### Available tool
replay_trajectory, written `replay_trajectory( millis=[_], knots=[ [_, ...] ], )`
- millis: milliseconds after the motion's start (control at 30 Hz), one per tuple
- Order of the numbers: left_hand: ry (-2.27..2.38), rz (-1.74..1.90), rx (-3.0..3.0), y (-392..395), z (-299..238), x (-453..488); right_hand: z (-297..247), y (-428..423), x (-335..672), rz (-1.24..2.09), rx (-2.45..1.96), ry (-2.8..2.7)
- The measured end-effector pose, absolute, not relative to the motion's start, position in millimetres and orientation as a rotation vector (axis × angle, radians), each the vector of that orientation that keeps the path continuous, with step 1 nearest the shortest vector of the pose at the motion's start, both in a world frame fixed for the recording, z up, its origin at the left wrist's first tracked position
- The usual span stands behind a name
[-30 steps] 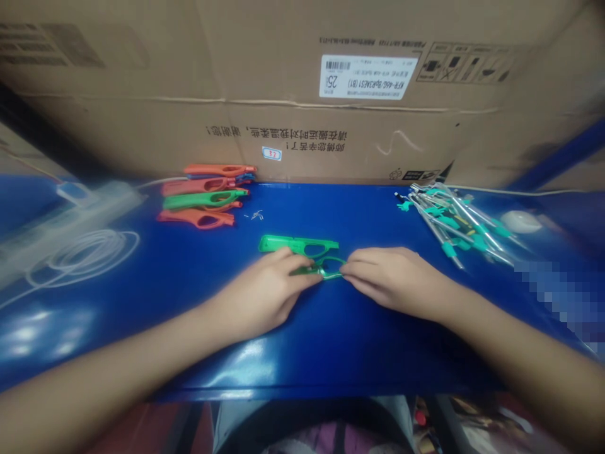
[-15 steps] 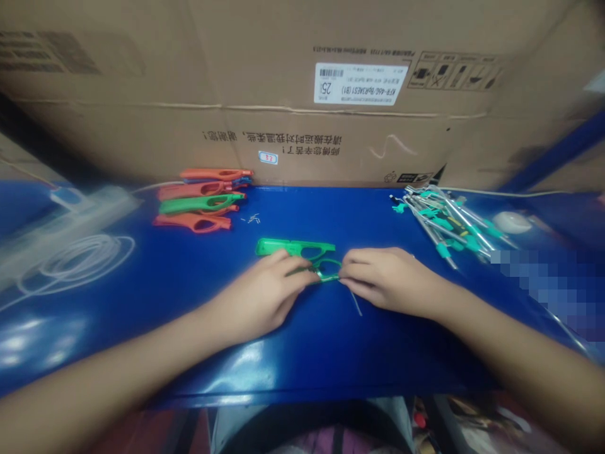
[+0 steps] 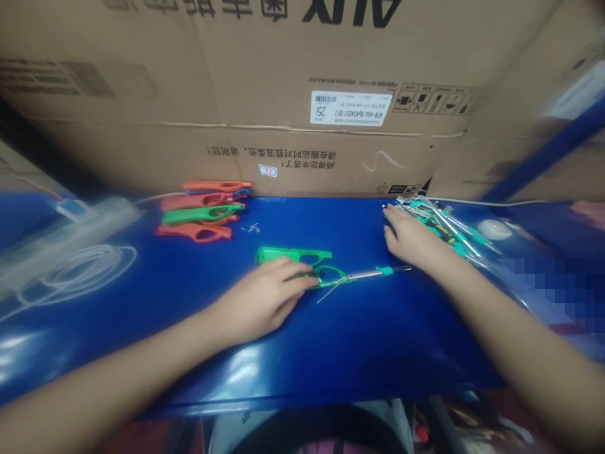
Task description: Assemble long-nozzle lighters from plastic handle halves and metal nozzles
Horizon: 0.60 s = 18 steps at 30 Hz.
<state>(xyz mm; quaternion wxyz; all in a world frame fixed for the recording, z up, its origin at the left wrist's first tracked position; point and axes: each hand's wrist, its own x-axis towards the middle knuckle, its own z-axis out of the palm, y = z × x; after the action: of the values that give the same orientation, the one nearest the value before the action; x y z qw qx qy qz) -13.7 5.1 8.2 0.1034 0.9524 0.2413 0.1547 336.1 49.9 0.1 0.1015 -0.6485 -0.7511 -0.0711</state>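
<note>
My left hand (image 3: 269, 293) has its fingers closed on a green lighter half-shell (image 3: 334, 275) with an open loop in its handle. A metal lighter tube (image 3: 363, 275) with a teal piece extends from the shell's right end, and a thin pale wire (image 3: 328, 292) hangs below the join. Just behind lies a second green half-shell (image 3: 295, 254). At the right, my right hand (image 3: 409, 234) reaches to the left end of a pile of metal tubes (image 3: 456, 222) with teal pieces. Its thumb and fingers are apart, and nothing shows between them.
Orange and green lighter shells (image 3: 203, 211) are stacked at the back left, beside tiny metal pins (image 3: 252, 228). A coiled white cable (image 3: 89, 268) and power strip (image 3: 101, 217) lie at the left. A large cardboard box (image 3: 265, 82) stands behind the blue table (image 3: 302, 353).
My right hand has left the green half-shell and moved right and back to the tube pile. The tube at the shell's end now shows. My left hand stays on the shell.
</note>
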Motion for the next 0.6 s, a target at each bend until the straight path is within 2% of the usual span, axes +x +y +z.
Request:
replay_trajectory(
  millis=[167,433,600],
  knots=[
    [0.670,0.487,2.836,7,8,-14,0,45,330,-0.111,-1.989,-2.297],
    [0.661,0.512,2.823,10,8,-13,9,36,315,-0.146,-1.789,-2.289],
    [0.666,0.487,2.818,10,8,-14,5,41,322,-0.178,-2.095,-2.224]
  ],
)
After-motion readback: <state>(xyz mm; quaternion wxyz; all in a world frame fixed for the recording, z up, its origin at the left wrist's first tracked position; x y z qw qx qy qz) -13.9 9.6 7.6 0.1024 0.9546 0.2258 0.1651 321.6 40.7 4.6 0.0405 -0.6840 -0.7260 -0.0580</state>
